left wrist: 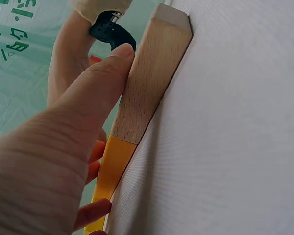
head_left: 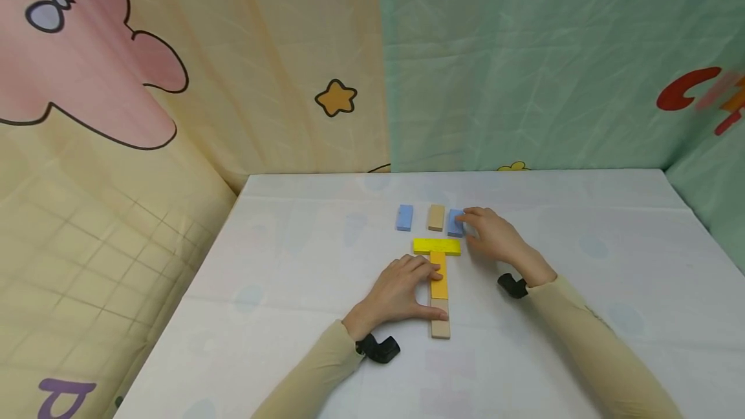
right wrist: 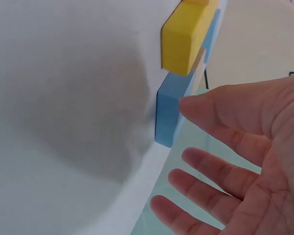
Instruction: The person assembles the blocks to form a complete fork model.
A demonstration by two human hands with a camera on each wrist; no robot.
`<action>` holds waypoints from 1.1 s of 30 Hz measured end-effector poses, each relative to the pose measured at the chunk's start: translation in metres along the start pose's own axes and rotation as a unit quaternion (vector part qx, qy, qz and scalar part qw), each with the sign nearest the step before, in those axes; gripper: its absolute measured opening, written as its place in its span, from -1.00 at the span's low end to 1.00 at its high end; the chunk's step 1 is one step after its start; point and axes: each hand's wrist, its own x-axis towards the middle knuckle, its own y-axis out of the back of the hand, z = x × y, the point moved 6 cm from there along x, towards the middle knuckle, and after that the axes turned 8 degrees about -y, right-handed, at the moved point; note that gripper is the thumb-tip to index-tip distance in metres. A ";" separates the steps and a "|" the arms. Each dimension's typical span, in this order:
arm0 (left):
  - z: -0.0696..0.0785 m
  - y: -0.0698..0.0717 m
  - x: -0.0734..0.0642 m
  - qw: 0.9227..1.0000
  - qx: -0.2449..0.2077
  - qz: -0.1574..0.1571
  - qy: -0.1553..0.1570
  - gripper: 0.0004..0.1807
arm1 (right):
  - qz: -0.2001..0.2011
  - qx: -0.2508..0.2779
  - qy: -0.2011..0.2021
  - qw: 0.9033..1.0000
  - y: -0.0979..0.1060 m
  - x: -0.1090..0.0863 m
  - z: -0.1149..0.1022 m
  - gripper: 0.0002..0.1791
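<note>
My left hand [head_left: 396, 293] lies beside a column of flat blocks, thumb touching the plain wooden block [left wrist: 152, 78] and fingertips at the orange block [head_left: 439, 286]. The wooden block's far end meets the orange one. Across the top of the column lies a yellow block [head_left: 436, 247], forming a T. My right hand [head_left: 495, 238] is at the right blue block [head_left: 453, 228], just beyond the yellow block's right end. In the right wrist view the thumb's fingertip [right wrist: 188, 105] touches this blue block's top, while the other fingers spread loosely off it.
Beyond the yellow block stand a tan wooden block [head_left: 436, 218] and, farther left, another blue block [head_left: 404, 218]. All lie on a white-covered table [head_left: 279, 264]. A printed curtain [head_left: 291, 31] hangs behind the far edge. Each wrist wears a black camera mount [head_left: 378, 349].
</note>
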 end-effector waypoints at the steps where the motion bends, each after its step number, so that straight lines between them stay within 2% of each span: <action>1: 0.000 0.000 0.000 1.000 0.000 -0.001 0.000 -0.25 | -0.005 -0.005 -0.005 1.000 -0.001 0.003 0.001 -0.54; 10: 0.000 0.000 0.000 1.000 -0.006 -0.005 0.002 -0.23 | -0.035 -0.022 -0.016 0.999 -0.008 0.018 0.007 -0.42; 33: -0.001 -0.002 0.000 1.000 -0.008 0.000 -0.001 -0.25 | -0.020 0.036 0.023 0.999 -0.013 0.019 0.015 -0.44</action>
